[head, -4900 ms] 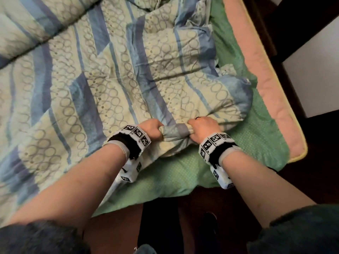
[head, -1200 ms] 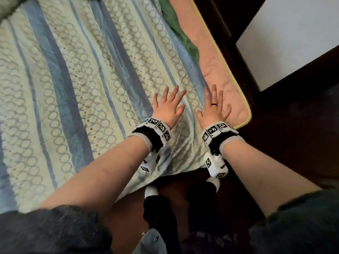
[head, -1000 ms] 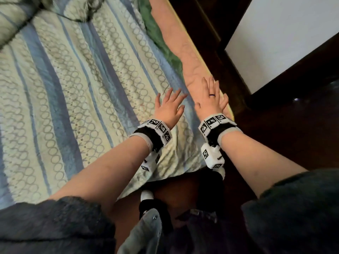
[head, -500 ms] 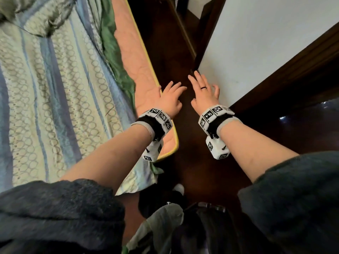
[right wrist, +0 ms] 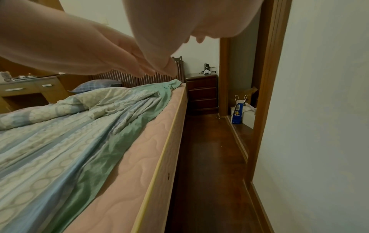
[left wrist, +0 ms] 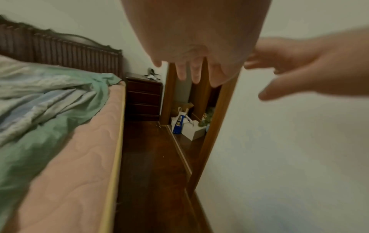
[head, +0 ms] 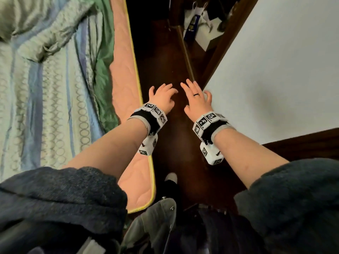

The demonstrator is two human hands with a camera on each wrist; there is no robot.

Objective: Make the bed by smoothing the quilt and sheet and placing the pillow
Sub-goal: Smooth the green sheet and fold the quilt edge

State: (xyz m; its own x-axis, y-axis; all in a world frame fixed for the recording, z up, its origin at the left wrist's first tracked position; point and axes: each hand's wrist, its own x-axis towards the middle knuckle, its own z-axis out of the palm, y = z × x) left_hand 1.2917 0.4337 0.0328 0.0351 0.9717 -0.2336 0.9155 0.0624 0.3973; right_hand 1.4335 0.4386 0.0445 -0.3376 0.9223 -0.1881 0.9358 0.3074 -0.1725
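Quilt (head: 45, 88), striped blue and cream with ring pattern, spread over the bed, flat near the foot and rumpled toward the headboard (right wrist: 139, 78). Green sheet (head: 104, 70) showing along the quilt's edge, wrinkled, on the pink mattress (head: 126, 74). Pillow (right wrist: 95, 85), blue checked, lying at the head of the bed against the headboard. Left hand (head: 162, 98) and right hand (head: 197, 99) both off the bed, held out over the dark wooden floor (head: 165, 61) between mattress and white wall (head: 275, 70), fingers spread and relaxed, gripping nothing. Nightstand (right wrist: 201, 93) beside the bed head; paper bag (right wrist: 238, 110) standing in the doorway.
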